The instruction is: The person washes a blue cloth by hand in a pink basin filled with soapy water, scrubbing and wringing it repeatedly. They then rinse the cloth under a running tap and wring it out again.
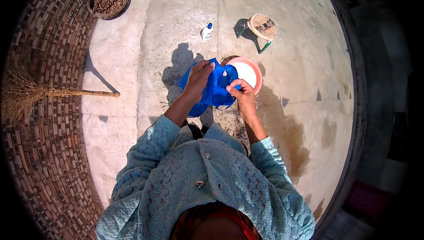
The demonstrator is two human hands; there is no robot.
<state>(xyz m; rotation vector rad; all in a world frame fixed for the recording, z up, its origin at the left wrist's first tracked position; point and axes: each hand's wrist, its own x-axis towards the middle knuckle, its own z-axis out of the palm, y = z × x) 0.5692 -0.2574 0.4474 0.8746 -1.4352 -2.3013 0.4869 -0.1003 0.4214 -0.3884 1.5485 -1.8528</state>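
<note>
A bright blue cloth bag hangs bunched between my two hands, with a thin strap looping at its lower edge. My left hand pinches its upper left part between thumb and fingers. On the other side, my right hand is closed on its right edge by the fingertips. Folds hide most of the bag's inside. Just beyond my right hand stands a pink basin on the ground, filled with something white, maybe foam; the bag and hand cover part of it.
A white bottle with a blue cap stands ahead on the concrete. Right of it is a low round stool with green legs. At far left sit a basket of brown round things and a twig broom along the brick strip.
</note>
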